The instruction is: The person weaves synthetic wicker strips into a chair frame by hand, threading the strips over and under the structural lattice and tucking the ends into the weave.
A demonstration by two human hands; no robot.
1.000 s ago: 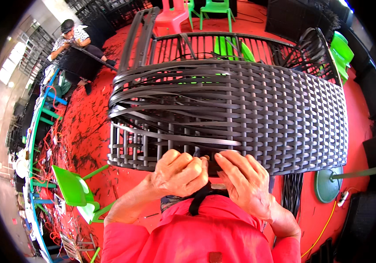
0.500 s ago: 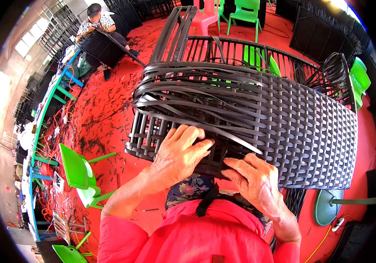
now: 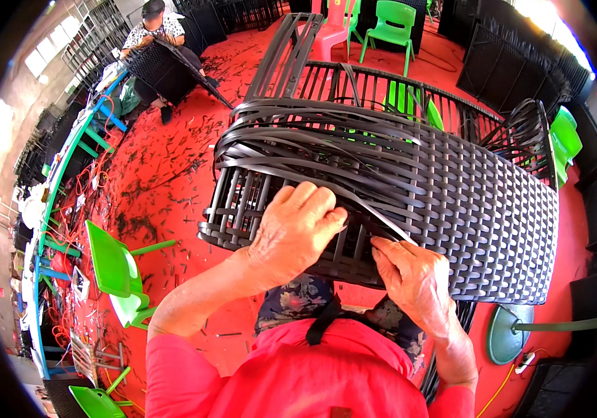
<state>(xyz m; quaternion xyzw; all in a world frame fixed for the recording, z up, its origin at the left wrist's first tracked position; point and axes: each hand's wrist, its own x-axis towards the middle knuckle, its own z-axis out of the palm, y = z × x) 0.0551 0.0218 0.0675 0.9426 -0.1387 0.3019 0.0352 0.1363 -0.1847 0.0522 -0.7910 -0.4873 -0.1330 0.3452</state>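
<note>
Leans over a dark woven panel (image 3: 486, 216). At the near edge of the panel, left of its close weave, holds the left hand (image 3: 295, 226) curled narrow, thumb near forefinger; cannot tell whether shut on anything, with the fingertips partly hidden. A little right along that edge, holds the right hand (image 3: 413, 275) half bent, fingertips against the panel, beside the tip of a shiny strand (image 3: 390, 223); cannot tell whether gripping it. See loose strands (image 3: 305, 150) sweeping round the panel's left end, above bare ribs (image 3: 245, 200), and a slatted frame (image 3: 382, 74) beyond the panel. Judge the strands light, flexible and springy, smooth enough to slip, likelier to kink than snap; best taken near the tip, flat between thumb and forefinger. Judge the panel bulky and fairly stiff, probably best steadied by the near rim below the ribs, clear of the loose strands.
</note>
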